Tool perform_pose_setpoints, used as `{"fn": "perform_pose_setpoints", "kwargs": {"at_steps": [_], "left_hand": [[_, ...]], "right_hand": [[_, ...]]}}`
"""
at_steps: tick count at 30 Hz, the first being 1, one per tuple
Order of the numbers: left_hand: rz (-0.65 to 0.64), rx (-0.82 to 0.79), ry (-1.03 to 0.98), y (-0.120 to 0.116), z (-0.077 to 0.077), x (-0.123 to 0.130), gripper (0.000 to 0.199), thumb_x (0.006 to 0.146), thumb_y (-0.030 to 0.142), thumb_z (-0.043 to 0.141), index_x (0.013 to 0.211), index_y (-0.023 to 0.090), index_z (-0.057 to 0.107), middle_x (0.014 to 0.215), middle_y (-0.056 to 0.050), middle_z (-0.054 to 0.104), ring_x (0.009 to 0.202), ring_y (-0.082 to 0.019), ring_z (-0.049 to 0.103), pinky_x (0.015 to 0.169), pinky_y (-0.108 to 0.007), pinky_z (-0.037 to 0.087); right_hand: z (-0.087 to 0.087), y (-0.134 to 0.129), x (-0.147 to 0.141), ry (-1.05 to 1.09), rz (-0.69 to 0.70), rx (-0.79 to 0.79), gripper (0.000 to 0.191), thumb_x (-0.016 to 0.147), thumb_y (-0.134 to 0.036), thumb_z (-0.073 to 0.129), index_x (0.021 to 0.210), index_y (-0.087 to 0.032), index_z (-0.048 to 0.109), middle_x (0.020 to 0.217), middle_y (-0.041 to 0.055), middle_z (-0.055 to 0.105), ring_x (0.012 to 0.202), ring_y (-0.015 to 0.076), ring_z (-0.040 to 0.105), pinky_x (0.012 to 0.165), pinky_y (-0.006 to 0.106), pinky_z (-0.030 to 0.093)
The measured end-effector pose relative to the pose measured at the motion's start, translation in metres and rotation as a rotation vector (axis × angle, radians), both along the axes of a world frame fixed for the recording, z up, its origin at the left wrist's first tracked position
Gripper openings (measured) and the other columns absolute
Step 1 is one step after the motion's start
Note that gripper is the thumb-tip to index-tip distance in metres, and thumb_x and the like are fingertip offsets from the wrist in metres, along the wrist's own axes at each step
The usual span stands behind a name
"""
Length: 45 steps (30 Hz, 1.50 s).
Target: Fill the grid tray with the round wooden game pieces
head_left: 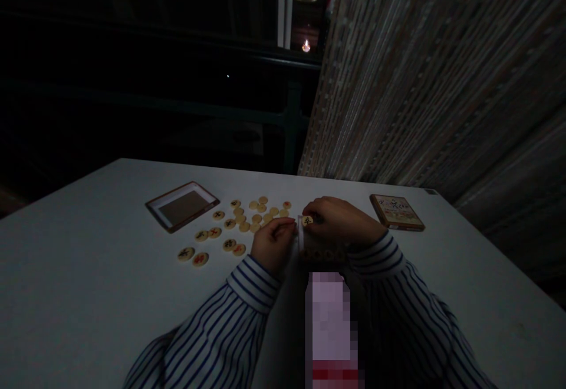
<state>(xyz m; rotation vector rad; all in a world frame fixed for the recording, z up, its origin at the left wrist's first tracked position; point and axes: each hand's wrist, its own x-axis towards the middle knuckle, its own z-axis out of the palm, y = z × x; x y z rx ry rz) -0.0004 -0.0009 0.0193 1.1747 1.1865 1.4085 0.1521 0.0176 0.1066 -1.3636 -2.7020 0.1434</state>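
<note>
My right hand (pixel 331 218) pinches a round Chinese chess piece (pixel 307 220), pale with a dark character on its face. Below that hand is a box (pixel 301 238) with a light inner edge, and a row of dim chess pieces (pixel 317 255) shows along its near side. Most of the box is hidden by my right hand and its shadow. My left hand (pixel 273 244) is close to the box's left side, its fingers curled and thumb drawn in; whatever they hold, if anything, is hidden. Left of it, several loose chess pieces (pixel 229 244) are spread over the table, some showing red or black characters.
An open shallow tray or lid (pixel 165 219) with a brown rim rests at the left of the white table (pixel 110 271). A flat printed box (pixel 397 211) lies at the right. Behind the table hangs a string curtain (pixel 367 82). The light is dim.
</note>
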Motion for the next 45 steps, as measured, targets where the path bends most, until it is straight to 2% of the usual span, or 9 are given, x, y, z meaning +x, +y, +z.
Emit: {"fn": "perform_pose_setpoints", "kwargs": {"at_steps": [4, 8, 11, 15, 18, 36, 45], "left_hand": [[-0.001, 0.144, 0.312, 0.002, -0.01, -0.005, 0.018, 0.069, 0.028, 0.057, 0.082, 0.017, 0.064, 0.069, -0.003, 0.067, 0.068, -0.016, 0.063, 0.062, -0.028, 0.05], [-0.024, 0.24, 0.518, 0.005, -0.019, -0.01, 0.02, 0.074, 0.024, 0.051, 0.087, 0.018, 0.064, 0.081, -0.004, 0.068, 0.077, -0.016, 0.063, 0.07, -0.029, 0.051], [-0.065, 0.264, 0.661, 0.005, -0.019, -0.011, 0.022, 0.075, 0.019, 0.048, 0.091, 0.017, 0.063, 0.088, -0.005, 0.067, 0.082, -0.016, 0.062, 0.075, -0.029, 0.05], [-0.125, 0.253, 0.786, 0.001, -0.014, -0.011, 0.026, 0.074, 0.015, 0.046, 0.094, 0.015, 0.062, 0.091, -0.007, 0.067, 0.081, -0.017, 0.062, 0.074, -0.031, 0.05], [-0.149, 0.254, 0.829, -0.001, -0.012, -0.011, 0.027, 0.073, 0.013, 0.046, 0.095, 0.015, 0.062, 0.091, -0.007, 0.067, 0.081, -0.017, 0.062, 0.074, -0.03, 0.05], [-0.169, 0.215, 0.896, -0.003, -0.01, -0.009, 0.027, 0.074, 0.014, 0.046, 0.097, 0.015, 0.061, 0.092, -0.006, 0.067, 0.084, -0.017, 0.061, 0.076, -0.03, 0.049], [-0.161, 0.204, 0.908, -0.003, -0.01, -0.009, 0.027, 0.073, 0.014, 0.047, 0.096, 0.016, 0.062, 0.088, -0.006, 0.067, 0.079, -0.017, 0.062, 0.074, -0.029, 0.05]], "right_hand": [[-0.005, 0.001, 0.002, -0.073, -0.028, -0.039, 0.026, 0.078, -0.029, 0.047, 0.096, -0.019, 0.064, 0.091, 0.0078, 0.066, 0.084, 0.0196, 0.058, 0.068, 0.027, 0.039], [-0.014, 0.004, -0.001, -0.171, -0.079, -0.117, 0.028, 0.076, -0.03, 0.048, 0.097, -0.02, 0.063, 0.09, 0.0078, 0.066, 0.08, 0.0188, 0.059, 0.063, 0.025, 0.038], [-0.019, 0.005, -0.004, -0.217, -0.068, -0.134, 0.03, 0.076, -0.03, 0.045, 0.097, -0.02, 0.063, 0.091, 0.0082, 0.065, 0.079, 0.0187, 0.059, 0.061, 0.025, 0.037], [-0.023, 0.006, -0.006, -0.261, -0.045, -0.161, 0.031, 0.078, -0.032, 0.042, 0.097, -0.019, 0.063, 0.091, 0.009, 0.065, 0.078, 0.0185, 0.058, 0.061, 0.025, 0.038], [-0.026, 0.006, -0.007, -0.265, -0.053, -0.173, 0.032, 0.076, -0.032, 0.045, 0.101, -0.02, 0.061, 0.095, 0.0095, 0.064, 0.081, 0.0189, 0.058, 0.063, 0.026, 0.038], [-0.033, 0.009, -0.008, -0.254, -0.033, -0.202, 0.028, 0.073, -0.032, 0.047, 0.093, -0.021, 0.063, 0.088, 0.0073, 0.065, 0.075, 0.0181, 0.059, 0.057, 0.024, 0.035], [-0.033, 0.01, -0.007, -0.25, -0.048, -0.23, 0.029, 0.074, -0.022, 0.043, 0.093, -0.021, 0.064, 0.089, 0.0087, 0.065, 0.076, 0.0187, 0.06, 0.059, 0.025, 0.038]]}}
